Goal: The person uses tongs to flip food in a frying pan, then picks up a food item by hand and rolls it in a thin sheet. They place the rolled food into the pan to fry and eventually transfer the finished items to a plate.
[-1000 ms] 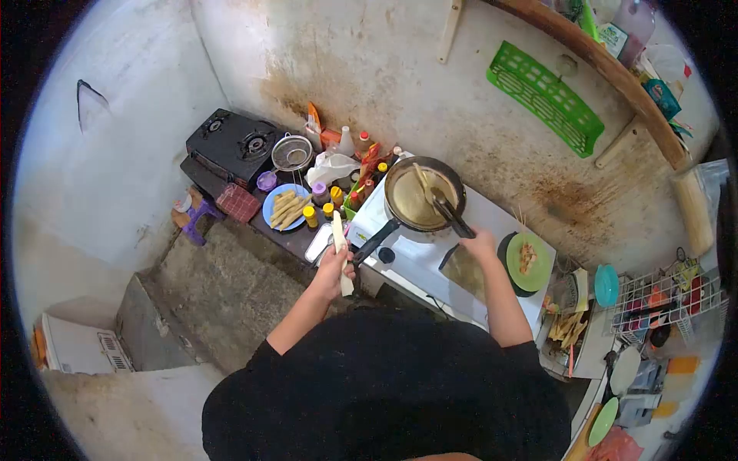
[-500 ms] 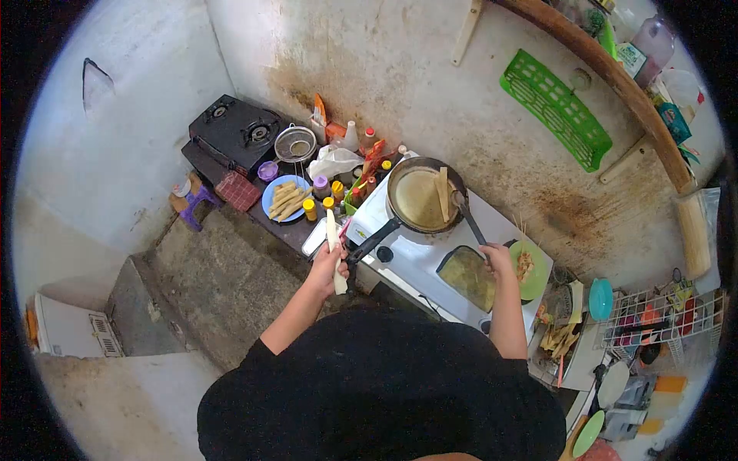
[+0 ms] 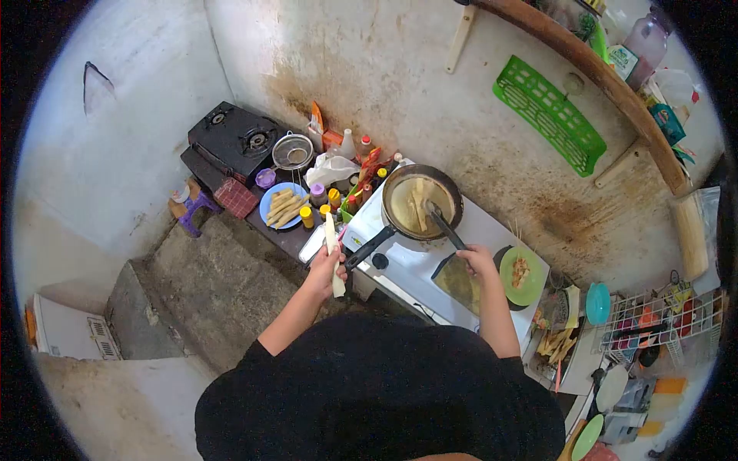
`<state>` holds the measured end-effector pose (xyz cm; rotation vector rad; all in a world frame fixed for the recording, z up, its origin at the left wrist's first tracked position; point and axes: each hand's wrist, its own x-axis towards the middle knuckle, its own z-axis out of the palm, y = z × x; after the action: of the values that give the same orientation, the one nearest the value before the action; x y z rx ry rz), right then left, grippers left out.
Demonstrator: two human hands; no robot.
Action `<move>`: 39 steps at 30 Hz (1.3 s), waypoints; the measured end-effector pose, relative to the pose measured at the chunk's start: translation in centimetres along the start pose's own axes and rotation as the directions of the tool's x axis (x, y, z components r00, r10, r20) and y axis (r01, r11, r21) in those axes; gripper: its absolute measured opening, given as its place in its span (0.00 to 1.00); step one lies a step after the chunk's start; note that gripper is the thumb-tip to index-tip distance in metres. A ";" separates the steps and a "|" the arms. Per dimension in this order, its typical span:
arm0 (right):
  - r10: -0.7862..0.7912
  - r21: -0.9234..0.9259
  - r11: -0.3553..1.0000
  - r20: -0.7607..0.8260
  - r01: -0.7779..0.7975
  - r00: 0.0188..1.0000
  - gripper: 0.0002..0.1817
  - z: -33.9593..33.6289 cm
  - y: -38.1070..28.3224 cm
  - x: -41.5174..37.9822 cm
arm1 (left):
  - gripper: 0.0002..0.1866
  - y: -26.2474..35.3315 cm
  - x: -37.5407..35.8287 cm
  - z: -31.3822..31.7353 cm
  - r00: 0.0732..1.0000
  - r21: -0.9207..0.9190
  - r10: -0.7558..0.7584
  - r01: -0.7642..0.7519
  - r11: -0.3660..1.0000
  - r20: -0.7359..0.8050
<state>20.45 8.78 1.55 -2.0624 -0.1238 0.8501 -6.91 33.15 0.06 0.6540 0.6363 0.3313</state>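
Observation:
My left hand (image 3: pixel 329 267) is closed around a long pale raw roll (image 3: pixel 331 232), held upright over the near edge of the stove. Right beside that hand ends the black handle (image 3: pixel 370 250) of the frying pan (image 3: pixel 397 184). Slim pale rolls (image 3: pixel 419 201) lie side by side in the oil in the pan. With my right hand (image 3: pixel 478 263) I grip a spatula (image 3: pixel 449 231) by its dark handle, its blade in the pan against the rolls.
A blue plate (image 3: pixel 276 198) of raw rolls sits left, among seasoning bottles (image 3: pixel 307 216). Behind it are a sieve (image 3: pixel 293 152) and a black two-burner stove (image 3: pixel 233 138). On the right are a green plate (image 3: pixel 529 290) with food and a wire dish rack (image 3: pixel 642 326).
My right hand and the spatula have moved left. The rolls in the pan have shifted from its right side toward the middle. My left hand still holds the raw roll.

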 end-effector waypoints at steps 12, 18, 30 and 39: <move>-0.231 -0.427 0.888 -0.099 0.168 0.968 0.20 0.9 0.6 -3.1 | 0.04 0.3 -0.6 0.6 1.000 0.017 -0.008 0.008 1.000 0.008; -0.355 -0.471 0.848 -0.163 0.244 0.920 0.22 1.5 0.9 -3.2 | 0.03 0.0 -0.8 0.8 1.000 0.021 -0.022 0.022 1.000 0.009; 0.016 0.031 0.999 0.107 -0.019 0.994 0.16 -1.8 1.5 -1.0 | 0.03 -0.6 -2.0 1.4 1.000 0.042 -0.015 0.014 0.999 0.025; 0.166 0.128 0.972 0.206 -0.195 0.964 0.09 -1.1 -1.0 2.3 | 0.02 -0.3 -3.7 1.5 1.000 0.029 0.005 -0.006 1.000 0.016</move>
<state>23.08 9.53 1.52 -1.8693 0.0225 1.1396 -8.79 30.50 2.41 0.6855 0.6255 0.3221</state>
